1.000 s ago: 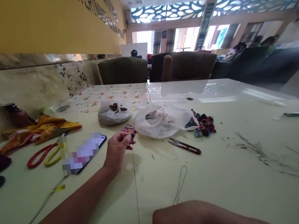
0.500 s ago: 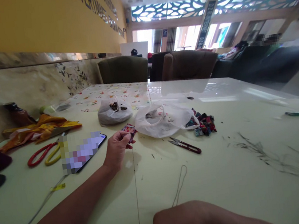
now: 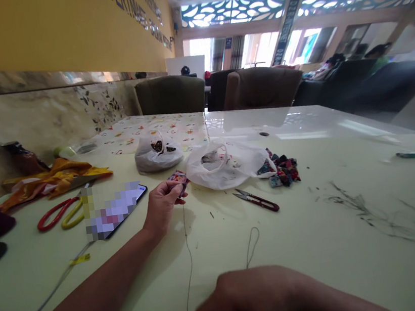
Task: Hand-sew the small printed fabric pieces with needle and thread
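My left hand point(image 3: 163, 207) is stretched out over the pale table point(image 3: 318, 243) and pinches a small red patterned fabric piece point(image 3: 177, 179). A thin thread point(image 3: 188, 250) runs down from that piece toward the table's near edge. My right hand point(image 3: 245, 301) is at the bottom of the view, seen from the back; its fingers are hidden and blurred. A loop of thread point(image 3: 252, 244) lies just beyond it. Red thread snips point(image 3: 257, 201) lie to the right of my left hand.
Two white plastic bags point(image 3: 227, 165) point(image 3: 157, 154) sit mid-table, with a pile of colourful fabric scraps point(image 3: 282, 170) beside the nearer one. A phone point(image 3: 117, 210), red-and-yellow scissors point(image 3: 60, 215) and yellow cloth point(image 3: 53, 178) lie left. Thread scraps point(image 3: 375, 212) litter the right. Chairs point(image 3: 260, 87) stand behind.
My right hand has moved left and slightly up into view, and the thread from the fabric piece now hangs slacker. My left hand stays put.
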Demonstrator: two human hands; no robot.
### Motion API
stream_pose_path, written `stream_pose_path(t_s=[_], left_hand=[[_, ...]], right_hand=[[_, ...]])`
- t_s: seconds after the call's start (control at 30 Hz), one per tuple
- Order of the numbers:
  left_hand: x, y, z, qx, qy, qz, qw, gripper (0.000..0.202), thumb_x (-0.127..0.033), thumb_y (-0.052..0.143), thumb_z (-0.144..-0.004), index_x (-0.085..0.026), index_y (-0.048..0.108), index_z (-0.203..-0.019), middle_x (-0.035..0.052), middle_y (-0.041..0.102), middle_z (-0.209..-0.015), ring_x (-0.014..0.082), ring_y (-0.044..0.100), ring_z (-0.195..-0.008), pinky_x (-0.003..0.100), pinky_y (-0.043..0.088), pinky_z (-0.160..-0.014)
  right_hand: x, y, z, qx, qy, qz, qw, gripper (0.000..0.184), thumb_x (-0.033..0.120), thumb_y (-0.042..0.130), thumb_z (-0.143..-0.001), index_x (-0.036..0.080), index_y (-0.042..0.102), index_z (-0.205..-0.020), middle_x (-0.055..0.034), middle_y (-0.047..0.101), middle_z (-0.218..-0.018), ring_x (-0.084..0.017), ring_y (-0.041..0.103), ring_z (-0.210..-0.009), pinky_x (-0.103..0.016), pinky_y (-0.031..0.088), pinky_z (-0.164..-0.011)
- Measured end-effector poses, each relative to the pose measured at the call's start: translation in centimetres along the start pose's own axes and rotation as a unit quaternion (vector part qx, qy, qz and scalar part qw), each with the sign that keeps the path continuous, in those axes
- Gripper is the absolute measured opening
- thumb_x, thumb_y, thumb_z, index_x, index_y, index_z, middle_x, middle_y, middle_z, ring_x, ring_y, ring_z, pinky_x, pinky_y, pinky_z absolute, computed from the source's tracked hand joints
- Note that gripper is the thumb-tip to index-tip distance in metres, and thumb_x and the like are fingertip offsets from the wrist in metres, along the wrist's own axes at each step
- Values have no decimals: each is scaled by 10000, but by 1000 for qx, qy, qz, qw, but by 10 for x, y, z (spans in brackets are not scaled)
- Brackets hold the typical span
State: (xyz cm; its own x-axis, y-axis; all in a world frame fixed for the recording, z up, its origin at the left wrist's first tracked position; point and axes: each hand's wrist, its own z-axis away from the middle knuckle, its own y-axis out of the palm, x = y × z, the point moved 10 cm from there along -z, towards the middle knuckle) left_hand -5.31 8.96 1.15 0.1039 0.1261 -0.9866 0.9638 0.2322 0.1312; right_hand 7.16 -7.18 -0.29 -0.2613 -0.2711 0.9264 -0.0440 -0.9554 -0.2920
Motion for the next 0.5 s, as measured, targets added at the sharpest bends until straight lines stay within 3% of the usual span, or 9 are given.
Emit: stream_pose_path(t_s=[0.07, 0.13, 0.2, 0.27, 0.37, 0.5], left_hand=[[0, 3, 2, 14, -4, 8, 1000, 267, -358, 768, -720, -129, 693, -835, 16, 686, -707, 124, 643, -640, 239, 545, -608], [1, 8, 4, 34, -13, 17, 999, 280, -361, 785, -710, -126, 691, -832, 11, 689, -707, 121, 647, -636, 267, 570, -670], [2, 14, 7, 56, -20, 26, 998, 285, -356, 800, -700, -131, 680, -828, 5, 693, -723, 121, 657, -637, 297, 583, -721], [2, 19, 10, 72, -25, 31, 997, 290, -354, 810, -695, -142, 664, -827, 0, 697, -744, 130, 672, -650, 318, 589, -743], [3, 27, 17, 98, -39, 28, 994, 295, -362, 816, -692, -146, 661, -819, 2, 694, -756, 147, 688, -682, 335, 591, -763], [6, 40, 29, 135, -62, 5, 989, 281, -364, 817, -689, -148, 687, -814, 29, 697, -851, 163, 681, -780, 310, 592, -732]], right_hand=[[8, -29, 8, -85, 8, 10, 996, 118, 278, 613, -864, 216, 604, -964, 48, 519, -702, -84, 459, -606, -183, 380, -591], [9, -69, 22, -233, 15, 23, 972, 69, 214, 494, -918, 200, 561, -923, 31, 517, -755, -96, 448, -666, -201, 385, -636], [4, -103, 41, -380, 16, 38, 924, 112, 189, 461, -922, 191, 508, -821, 26, 501, -740, -108, 428, -674, -221, 373, -635], [-3, -123, 57, -481, 11, 53, 875, 160, 192, 492, -910, 188, 493, -750, 24, 487, -706, -117, 428, -666, -237, 360, -627], [-12, -137, 74, -575, 4, 86, 814, 150, 178, 575, -867, 173, 588, -718, 2, 522, -748, -131, 490, -716, -258, 375, -671], [-14, -142, 81, -615, -5, 105, 781, 109, 186, 640, -847, 182, 705, -761, -12, 559, -755, -143, 533, -734, -272, 395, -696]])
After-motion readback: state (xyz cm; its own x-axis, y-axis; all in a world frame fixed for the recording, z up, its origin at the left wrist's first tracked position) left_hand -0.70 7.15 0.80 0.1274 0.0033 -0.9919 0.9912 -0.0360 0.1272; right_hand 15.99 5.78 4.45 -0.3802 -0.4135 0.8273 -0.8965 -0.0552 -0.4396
